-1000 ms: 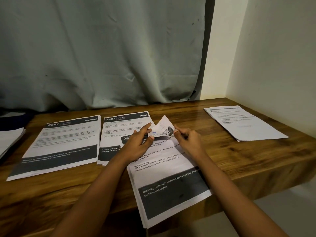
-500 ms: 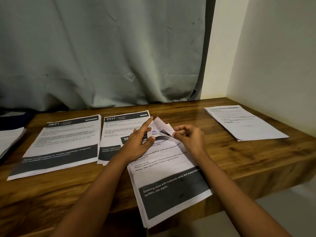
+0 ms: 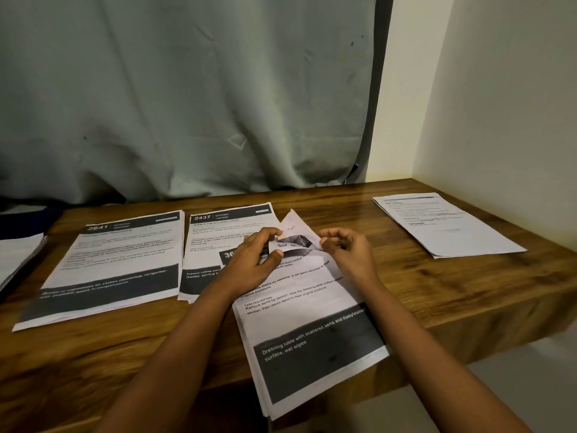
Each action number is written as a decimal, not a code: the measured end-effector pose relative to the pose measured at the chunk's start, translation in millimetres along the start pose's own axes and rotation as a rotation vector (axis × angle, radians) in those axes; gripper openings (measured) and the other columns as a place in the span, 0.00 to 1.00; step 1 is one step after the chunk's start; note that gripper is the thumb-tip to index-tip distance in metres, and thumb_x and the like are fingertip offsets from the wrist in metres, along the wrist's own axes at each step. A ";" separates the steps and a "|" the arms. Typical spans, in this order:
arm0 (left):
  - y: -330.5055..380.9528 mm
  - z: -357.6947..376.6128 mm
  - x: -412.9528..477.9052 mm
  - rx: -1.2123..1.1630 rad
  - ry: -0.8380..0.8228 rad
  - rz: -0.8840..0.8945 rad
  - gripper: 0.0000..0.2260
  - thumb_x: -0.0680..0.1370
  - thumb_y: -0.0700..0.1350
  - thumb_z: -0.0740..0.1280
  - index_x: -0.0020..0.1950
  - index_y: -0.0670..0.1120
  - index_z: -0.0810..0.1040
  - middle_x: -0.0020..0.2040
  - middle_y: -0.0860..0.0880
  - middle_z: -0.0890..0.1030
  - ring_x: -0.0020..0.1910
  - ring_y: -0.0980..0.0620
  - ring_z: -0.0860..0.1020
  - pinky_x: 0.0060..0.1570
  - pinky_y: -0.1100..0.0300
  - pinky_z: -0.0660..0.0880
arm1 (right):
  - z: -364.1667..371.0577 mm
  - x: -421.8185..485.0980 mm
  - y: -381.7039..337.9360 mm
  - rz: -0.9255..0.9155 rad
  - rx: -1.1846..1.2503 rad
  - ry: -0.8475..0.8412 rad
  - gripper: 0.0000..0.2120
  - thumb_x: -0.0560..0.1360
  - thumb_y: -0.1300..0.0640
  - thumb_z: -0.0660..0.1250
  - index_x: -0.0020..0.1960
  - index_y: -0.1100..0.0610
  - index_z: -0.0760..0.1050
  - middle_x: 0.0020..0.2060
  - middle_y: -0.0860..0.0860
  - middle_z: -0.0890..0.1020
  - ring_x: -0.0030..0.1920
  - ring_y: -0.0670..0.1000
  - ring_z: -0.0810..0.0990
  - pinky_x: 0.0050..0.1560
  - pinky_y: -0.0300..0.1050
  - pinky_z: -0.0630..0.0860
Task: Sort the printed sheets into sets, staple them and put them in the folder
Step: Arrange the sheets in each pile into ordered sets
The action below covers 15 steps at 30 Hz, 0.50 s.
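Lifted higher than a moment ago, the corner [image 3: 292,225] of the nearest stack [image 3: 312,332] is pinched by fingers of the left hand [image 3: 256,264]; the right hand [image 3: 349,256] curls just beside it, grip unclear. Wooden surface [image 3: 452,295], grey curtain [image 3: 187,104] behind.

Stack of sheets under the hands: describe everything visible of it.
The stack is white printed paper, several sheets, with a dark band reading "Dressing table". It lies skewed on the table, near end overhanging the edge, overlapping the 2437 set. Its far corner is folded up, pinched by the left hand; the right hand curls beside it.
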State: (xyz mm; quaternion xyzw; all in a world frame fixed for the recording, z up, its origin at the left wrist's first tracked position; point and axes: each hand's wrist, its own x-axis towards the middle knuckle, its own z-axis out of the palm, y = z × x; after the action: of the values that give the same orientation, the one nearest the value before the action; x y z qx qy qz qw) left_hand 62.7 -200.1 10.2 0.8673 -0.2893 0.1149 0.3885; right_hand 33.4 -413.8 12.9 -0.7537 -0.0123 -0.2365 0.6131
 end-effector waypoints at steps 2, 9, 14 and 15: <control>1.1 0.4 0.1 0.008 -0.001 -0.008 0.16 0.81 0.52 0.62 0.68 0.54 0.68 0.66 0.50 0.72 0.63 0.52 0.71 0.62 0.52 0.71 | -0.2 1.9 3.2 0.022 0.031 0.000 0.09 0.76 0.66 0.66 0.51 0.55 0.80 0.43 0.48 0.83 0.44 0.44 0.81 0.45 0.34 0.77; 5.2 1.0 0.0 0.037 0.006 0.004 0.15 0.81 0.50 0.61 0.68 0.50 0.70 0.64 0.50 0.71 0.59 0.56 0.70 0.55 0.60 0.68 | -0.4 4.7 5.1 0.098 0.093 0.020 0.09 0.78 0.66 0.62 0.51 0.56 0.79 0.45 0.49 0.82 0.44 0.46 0.81 0.39 0.33 0.77; 3.8 0.9 0.0 0.039 0.013 0.013 0.15 0.81 0.50 0.61 0.67 0.49 0.70 0.63 0.50 0.72 0.61 0.53 0.70 0.55 0.59 0.69 | -0.8 6.1 5.1 0.105 0.088 0.021 0.09 0.77 0.67 0.64 0.50 0.56 0.78 0.44 0.48 0.82 0.45 0.45 0.81 0.41 0.33 0.76; 3.7 0.9 0.1 0.038 0.011 0.012 0.15 0.81 0.50 0.61 0.67 0.49 0.70 0.64 0.50 0.72 0.61 0.53 0.70 0.55 0.59 0.69 | -1.1 6.0 5.1 0.096 0.093 0.016 0.09 0.76 0.67 0.65 0.50 0.56 0.78 0.43 0.48 0.82 0.44 0.45 0.81 0.41 0.32 0.77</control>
State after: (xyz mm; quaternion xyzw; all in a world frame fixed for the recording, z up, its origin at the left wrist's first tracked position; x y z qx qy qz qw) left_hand 60.5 -202.8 11.9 0.8721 -0.2904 0.1275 0.3726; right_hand 39.9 -417.7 10.6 -0.7223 0.0178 -0.2119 0.6581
